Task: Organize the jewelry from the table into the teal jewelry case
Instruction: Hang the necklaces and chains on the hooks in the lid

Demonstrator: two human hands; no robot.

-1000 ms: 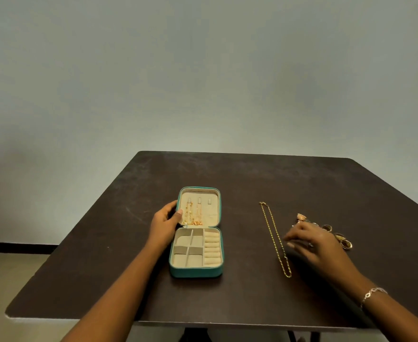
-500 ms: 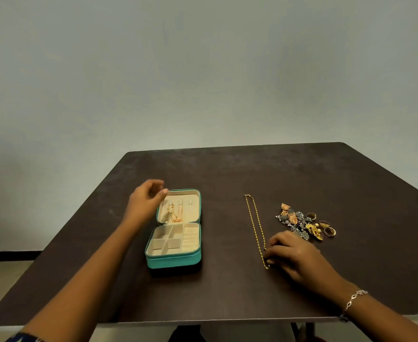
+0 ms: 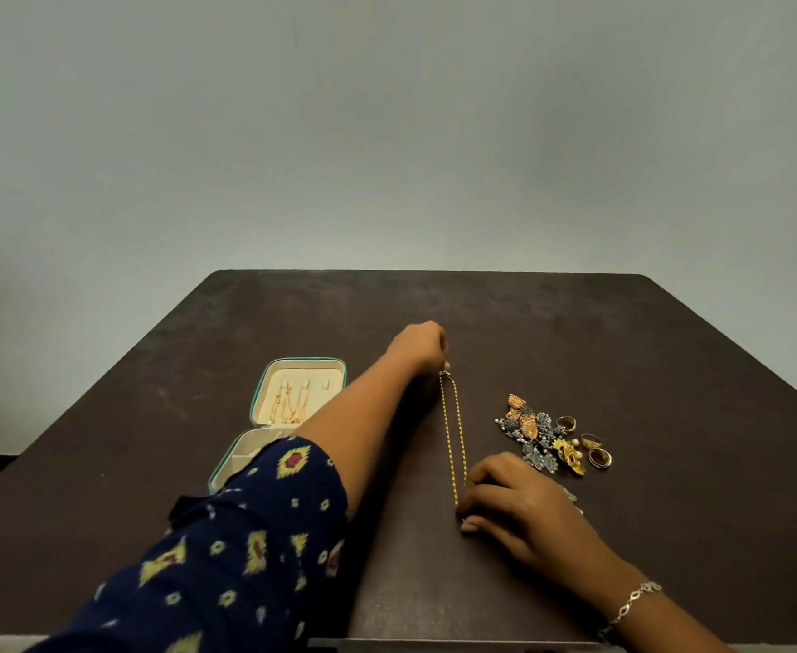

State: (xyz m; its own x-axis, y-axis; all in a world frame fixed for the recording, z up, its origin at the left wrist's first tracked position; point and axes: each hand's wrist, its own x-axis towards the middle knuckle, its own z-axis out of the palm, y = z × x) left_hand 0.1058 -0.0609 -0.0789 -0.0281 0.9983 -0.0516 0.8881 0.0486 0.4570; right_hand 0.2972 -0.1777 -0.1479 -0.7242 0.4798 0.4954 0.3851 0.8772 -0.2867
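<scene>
The gold chain (image 3: 453, 440) lies stretched on the worktop (image 3: 670, 369), right of the open teal case (image 3: 264, 398). The left hand (image 3: 418, 346) pinches its clasp end and the right hand (image 3: 519, 497) pins its near end, likely keeping it untangled for lifting; each grip is closed on the chain.

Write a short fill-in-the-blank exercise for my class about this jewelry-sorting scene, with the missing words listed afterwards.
1. The left hand pinches the far end of the gold ____.
2. The teal jewelry case lies ____ on the table.
3. The right hand pinches the near end of the gold chain, and its wrist wears a ____.
4. The pile of earrings and rings lies to the ____ of the chain.

Missing words: chain; open; bracelet; right
</scene>
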